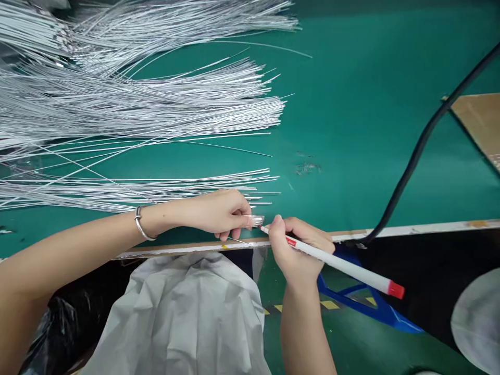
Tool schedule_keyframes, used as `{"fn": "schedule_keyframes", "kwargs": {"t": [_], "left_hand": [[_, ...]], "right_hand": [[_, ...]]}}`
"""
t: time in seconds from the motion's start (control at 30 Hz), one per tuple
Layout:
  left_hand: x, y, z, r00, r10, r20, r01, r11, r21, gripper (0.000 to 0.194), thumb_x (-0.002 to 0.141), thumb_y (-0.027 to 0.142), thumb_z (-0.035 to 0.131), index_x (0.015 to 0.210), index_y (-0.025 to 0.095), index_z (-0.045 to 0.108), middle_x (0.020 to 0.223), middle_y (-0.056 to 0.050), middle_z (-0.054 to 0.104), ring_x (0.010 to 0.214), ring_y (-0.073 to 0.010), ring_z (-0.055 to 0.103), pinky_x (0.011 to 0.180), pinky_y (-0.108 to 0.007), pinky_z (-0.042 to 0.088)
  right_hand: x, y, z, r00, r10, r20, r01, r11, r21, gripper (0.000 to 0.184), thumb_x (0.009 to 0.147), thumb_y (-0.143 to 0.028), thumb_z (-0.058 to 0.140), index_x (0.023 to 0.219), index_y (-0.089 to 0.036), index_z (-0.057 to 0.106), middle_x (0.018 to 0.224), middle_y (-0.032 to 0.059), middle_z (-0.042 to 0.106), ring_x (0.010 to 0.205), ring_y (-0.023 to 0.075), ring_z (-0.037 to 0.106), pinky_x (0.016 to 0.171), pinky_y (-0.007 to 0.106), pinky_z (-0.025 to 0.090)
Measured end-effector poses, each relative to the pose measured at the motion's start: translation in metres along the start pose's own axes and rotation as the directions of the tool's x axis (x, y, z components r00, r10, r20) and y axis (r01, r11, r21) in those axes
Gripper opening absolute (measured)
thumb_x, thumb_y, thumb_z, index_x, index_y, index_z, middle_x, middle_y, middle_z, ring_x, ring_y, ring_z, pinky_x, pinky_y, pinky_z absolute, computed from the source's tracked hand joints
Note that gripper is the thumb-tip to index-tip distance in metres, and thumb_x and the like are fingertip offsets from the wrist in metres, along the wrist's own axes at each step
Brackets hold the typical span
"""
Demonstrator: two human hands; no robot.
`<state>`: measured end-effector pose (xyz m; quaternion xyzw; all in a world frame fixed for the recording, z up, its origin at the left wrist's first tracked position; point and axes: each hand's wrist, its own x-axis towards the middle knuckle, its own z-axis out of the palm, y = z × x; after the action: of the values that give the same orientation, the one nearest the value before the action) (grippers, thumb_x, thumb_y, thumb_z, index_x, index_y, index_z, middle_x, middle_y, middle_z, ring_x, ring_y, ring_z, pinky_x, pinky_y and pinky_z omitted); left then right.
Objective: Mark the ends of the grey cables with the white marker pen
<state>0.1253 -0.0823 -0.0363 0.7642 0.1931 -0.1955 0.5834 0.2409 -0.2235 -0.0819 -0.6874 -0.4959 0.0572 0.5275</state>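
My left hand (230, 213) is closed around a small bunch of thin silvery wires (258, 220), whose ends stick out to the right of the fingers. A single wire end pokes out below them. In my right hand (299, 247) is a white marker pen (339, 261) with a red rear end. Its red tip is at the wire ends, touching or very close; I cannot tell which. Just beyond my left hand, a loose row of similar wires (195, 187) lies along the green tabletop (351, 156).
Thick bundles of wires (156, 104) cover the table's far left. A black cable (417, 146) curves down to the front edge (410, 229) at the right. Cardboard (478, 120) lies at the far right. Below the table are a blue frame (375, 310) and a round pale seat (478, 323).
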Motion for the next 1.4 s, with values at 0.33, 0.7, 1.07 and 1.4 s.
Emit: {"fn": "schedule_keyframes", "kwargs": {"t": [0.33, 0.7, 1.07, 1.4], "left_hand": [[-0.0001, 0.0024, 0.0012, 1.0, -0.015, -0.007, 0.015, 1.0, 0.025, 0.027, 0.09, 0.028, 0.046, 0.071, 0.012, 0.057, 0.075, -0.003, 0.069, 0.044, -0.0056, 0.056, 0.045, -0.016, 0.04], [0.0001, 0.0018, 0.0027, 0.999, -0.038, -0.008, 0.037, 0.996, -0.075, 0.018, 0.089, 0.03, 0.047, 0.086, 0.012, 0.053, 0.079, -0.007, 0.069, 0.044, -0.0069, 0.054, 0.042, -0.017, 0.039], [-0.0008, 0.0002, 0.0021, 0.999, 0.016, -0.03, -0.017, 0.999, -0.037, 0.033, 0.091, 0.043, 0.044, 0.082, 0.013, 0.056, 0.076, -0.004, 0.068, 0.042, -0.0054, 0.05, 0.041, -0.016, 0.038], [-0.0013, 0.0017, 0.0038, 0.997, -0.015, -0.076, 0.013, 0.999, -0.034, 0.028, 0.09, 0.039, 0.048, 0.084, 0.013, 0.055, 0.071, -0.002, 0.066, 0.042, -0.0041, 0.047, 0.039, -0.014, 0.037]], "right_hand": [[-0.0026, 0.007, -0.0015, 0.945, 0.278, -0.175, -0.208, 0.919, 0.334, 0.014, 0.077, -0.018, 0.063, 0.063, -0.018, 0.061, 0.049, -0.0049, 0.055, 0.038, 0.008, 0.046, 0.037, 0.02, 0.036], [-0.0069, 0.0077, -0.0041, 0.951, 0.261, -0.164, -0.169, 0.886, 0.431, 0.022, 0.078, -0.015, 0.062, 0.057, -0.017, 0.054, 0.047, -0.0053, 0.052, 0.038, 0.0071, 0.044, 0.038, 0.019, 0.037], [-0.0081, 0.0089, -0.0046, 0.967, 0.21, -0.147, -0.152, 0.932, 0.33, 0.024, 0.078, -0.015, 0.062, 0.056, -0.018, 0.053, 0.045, -0.0063, 0.046, 0.039, 0.0076, 0.043, 0.039, 0.021, 0.036], [-0.007, 0.0068, -0.0039, 0.966, 0.209, -0.154, -0.154, 0.939, 0.308, 0.026, 0.079, -0.018, 0.061, 0.055, -0.018, 0.052, 0.043, -0.0061, 0.045, 0.038, 0.0085, 0.044, 0.039, 0.022, 0.035]]}}
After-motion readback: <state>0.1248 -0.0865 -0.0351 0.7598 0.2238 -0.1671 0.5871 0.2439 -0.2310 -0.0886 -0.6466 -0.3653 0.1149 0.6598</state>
